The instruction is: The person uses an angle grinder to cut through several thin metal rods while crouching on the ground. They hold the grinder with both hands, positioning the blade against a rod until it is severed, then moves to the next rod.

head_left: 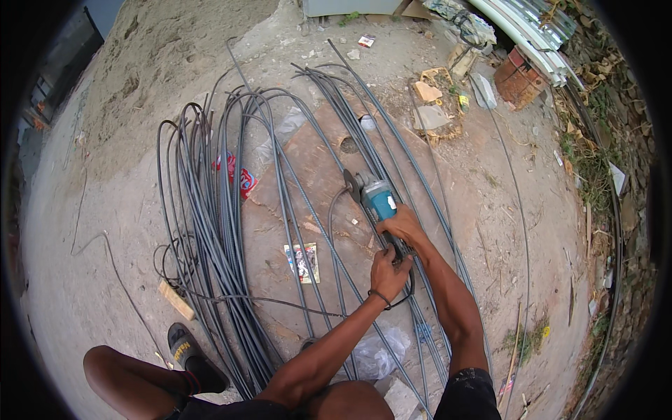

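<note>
Right of the big rod pile [234, 294], the left hand [390, 273] holds the back of the grinder [380, 199] and the right hand [404, 227] holds its middle. Its round disc [352, 187] is by some rods [367, 148].

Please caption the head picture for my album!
Left hand and right hand grip a teal angle grinder among steel rebars.

2 hands [390, 271] [404, 225], 1 angle grinder [380, 199], 1 cutting disc [352, 186]. 1 wood block [176, 299] near left, 1 printed packet [307, 260] mid, 1 clear plastic bag [371, 358] near, 1 rusty drum [519, 78] far right. Rebar [227, 280]: dozens, too overlapped to tally.
</note>
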A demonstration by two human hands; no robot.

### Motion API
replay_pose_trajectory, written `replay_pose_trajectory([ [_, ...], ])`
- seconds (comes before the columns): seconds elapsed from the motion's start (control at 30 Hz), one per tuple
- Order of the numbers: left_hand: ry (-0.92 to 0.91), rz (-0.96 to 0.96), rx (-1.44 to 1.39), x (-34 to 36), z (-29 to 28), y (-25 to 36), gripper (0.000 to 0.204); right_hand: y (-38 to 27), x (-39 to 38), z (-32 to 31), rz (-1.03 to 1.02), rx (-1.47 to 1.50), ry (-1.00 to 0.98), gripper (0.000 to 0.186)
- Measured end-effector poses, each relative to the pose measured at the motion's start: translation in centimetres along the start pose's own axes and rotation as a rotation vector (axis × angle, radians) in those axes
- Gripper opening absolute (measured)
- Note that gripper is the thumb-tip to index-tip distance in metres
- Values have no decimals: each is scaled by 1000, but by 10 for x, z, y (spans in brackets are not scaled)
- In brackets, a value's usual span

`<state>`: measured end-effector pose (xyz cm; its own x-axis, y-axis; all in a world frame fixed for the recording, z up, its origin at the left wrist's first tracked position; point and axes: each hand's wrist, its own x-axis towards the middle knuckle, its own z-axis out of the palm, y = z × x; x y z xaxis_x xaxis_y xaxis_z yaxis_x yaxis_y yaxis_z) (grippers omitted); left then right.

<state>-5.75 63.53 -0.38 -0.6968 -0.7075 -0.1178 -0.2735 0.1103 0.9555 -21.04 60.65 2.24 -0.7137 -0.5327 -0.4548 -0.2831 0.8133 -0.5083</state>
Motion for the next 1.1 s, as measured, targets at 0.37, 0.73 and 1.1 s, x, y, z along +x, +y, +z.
replay_pose_trajectory([
  [0.37, -10, -28, 3, 2, -3, 4, 52, -2, 0, -2, -11, -3, -2, 63],
  [0.73, 24, -47, -24, 1, -3, 8, 52, 1, 3, 3, -35, -7, 44, 59],
  [1.1, 32, -40, -25, 2, -4, 9, 49, 8, 9, 6, -72, 11, 60, 52],
])
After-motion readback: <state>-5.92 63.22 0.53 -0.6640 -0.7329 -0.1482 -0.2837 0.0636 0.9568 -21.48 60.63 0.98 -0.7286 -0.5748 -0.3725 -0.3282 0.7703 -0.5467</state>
